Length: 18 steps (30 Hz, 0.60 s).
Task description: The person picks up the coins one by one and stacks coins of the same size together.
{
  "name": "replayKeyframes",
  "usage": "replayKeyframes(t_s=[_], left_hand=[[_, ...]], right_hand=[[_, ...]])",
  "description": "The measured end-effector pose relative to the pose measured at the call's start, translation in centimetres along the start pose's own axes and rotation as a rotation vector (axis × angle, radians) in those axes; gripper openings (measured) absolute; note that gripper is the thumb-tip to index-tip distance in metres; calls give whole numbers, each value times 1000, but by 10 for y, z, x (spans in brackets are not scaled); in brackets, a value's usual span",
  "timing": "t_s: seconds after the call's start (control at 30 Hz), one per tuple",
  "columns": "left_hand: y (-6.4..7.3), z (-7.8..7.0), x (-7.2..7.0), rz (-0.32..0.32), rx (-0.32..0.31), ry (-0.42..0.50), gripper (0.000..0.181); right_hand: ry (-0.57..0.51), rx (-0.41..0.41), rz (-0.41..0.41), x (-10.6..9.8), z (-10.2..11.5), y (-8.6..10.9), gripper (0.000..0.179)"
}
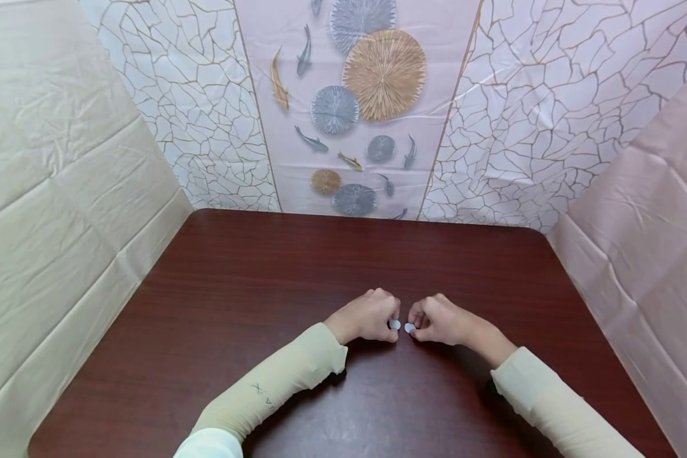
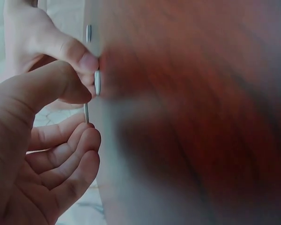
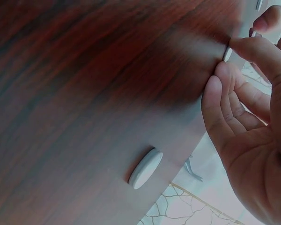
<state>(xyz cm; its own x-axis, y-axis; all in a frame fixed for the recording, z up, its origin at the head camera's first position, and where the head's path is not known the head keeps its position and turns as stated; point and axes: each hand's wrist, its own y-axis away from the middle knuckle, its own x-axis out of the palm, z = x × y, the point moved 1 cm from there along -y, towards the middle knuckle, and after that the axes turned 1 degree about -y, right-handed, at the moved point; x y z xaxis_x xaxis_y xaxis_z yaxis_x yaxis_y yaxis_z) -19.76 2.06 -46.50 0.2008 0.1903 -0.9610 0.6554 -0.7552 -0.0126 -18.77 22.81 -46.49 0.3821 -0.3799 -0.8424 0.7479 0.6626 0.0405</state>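
My left hand (image 1: 369,316) pinches a small white disc (image 1: 395,324) between thumb and fingertips, low over the table. Just across a narrow gap, the right hand (image 1: 443,321) pinches a second white disc (image 1: 409,328). The two discs face each other without touching in the head view. Seen from the left wrist, the left hand's disc (image 2: 86,113) is edge-on and thin. In the right wrist view, another white disc (image 3: 146,168) lies on the table beside the right hand; the head view does not show it. Past the left hand, a thin pale edge (image 3: 259,4) is partly cut off.
A dark red-brown wooden table (image 1: 252,273) spreads under both arms. Patterned cloth (image 1: 332,165) hangs behind its far edge, and plain pale cloth (image 1: 63,210) walls the left side, with more on the right.
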Motion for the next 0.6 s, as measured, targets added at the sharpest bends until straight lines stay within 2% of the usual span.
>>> replayKeyframes(t_s=[0.6], left_hand=[[-13,-11,12,-10,-42,66,18]], right_hand=[[-44,-3,9,0,-1,1,8]])
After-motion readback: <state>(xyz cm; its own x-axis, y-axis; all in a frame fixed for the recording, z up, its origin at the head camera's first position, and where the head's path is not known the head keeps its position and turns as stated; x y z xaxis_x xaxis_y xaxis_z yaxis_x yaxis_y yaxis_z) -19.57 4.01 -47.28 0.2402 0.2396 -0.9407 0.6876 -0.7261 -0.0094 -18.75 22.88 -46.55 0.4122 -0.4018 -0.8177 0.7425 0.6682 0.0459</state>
